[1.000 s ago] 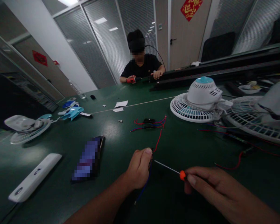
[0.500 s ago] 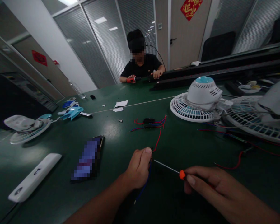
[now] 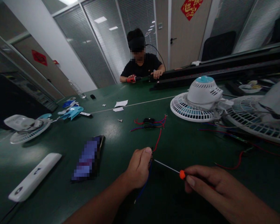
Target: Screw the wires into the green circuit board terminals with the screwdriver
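One thin red wire (image 3: 157,140) and one thin blue wire (image 3: 142,188) trail from the small dark part (image 3: 151,159) our left hand (image 3: 138,169) clamps, lower centre of the frame | we judge it light, fragile where wired, best held by its edges | our right hand (image 3: 210,185) grips an orange-collared, metal-shafted screwdriver (image 3: 182,174), likely stiff

We see only a sliver of the small part (image 3: 151,160) that the left hand (image 3: 138,168) covers, and cannot tell whether the screwdriver (image 3: 166,166) touches it. The right hand (image 3: 211,183) hides most of the handle from us, the phone (image 3: 87,160) shows a screen blurred into blocks, and the view's right edge cuts off the rightmost fan (image 3: 272,101).
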### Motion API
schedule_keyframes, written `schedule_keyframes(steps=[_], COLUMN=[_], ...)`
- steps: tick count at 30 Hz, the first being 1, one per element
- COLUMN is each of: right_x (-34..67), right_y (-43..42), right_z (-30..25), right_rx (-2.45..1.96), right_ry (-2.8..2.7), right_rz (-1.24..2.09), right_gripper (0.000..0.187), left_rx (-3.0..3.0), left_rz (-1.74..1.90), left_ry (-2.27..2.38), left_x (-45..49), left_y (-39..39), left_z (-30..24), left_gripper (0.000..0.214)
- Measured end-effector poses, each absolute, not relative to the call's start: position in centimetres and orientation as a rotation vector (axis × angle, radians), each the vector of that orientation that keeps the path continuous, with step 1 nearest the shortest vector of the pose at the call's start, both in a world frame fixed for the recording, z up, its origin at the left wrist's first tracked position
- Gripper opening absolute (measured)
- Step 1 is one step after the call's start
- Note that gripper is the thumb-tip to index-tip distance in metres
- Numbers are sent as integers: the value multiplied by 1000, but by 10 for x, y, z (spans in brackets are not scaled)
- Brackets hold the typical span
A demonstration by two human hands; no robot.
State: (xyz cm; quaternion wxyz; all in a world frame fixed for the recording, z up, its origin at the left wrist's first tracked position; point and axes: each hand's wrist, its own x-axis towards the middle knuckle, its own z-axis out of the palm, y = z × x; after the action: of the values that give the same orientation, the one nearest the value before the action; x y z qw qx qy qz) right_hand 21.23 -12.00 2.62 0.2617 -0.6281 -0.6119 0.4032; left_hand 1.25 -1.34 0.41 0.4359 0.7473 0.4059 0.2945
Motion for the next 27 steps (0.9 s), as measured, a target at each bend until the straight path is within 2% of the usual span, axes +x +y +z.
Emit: schedule_keyframes(steps=[27], right_x=[213], right_y=[-120], right_z=[29], right_rx=[-1658], right_ry=[-1587], right_rz=[1242], right_gripper=[27], left_rx=[1874], left_rz=[733], left_ry=[1018], left_x=[13], left_y=[-13], left_z=[6], left_gripper=[51])
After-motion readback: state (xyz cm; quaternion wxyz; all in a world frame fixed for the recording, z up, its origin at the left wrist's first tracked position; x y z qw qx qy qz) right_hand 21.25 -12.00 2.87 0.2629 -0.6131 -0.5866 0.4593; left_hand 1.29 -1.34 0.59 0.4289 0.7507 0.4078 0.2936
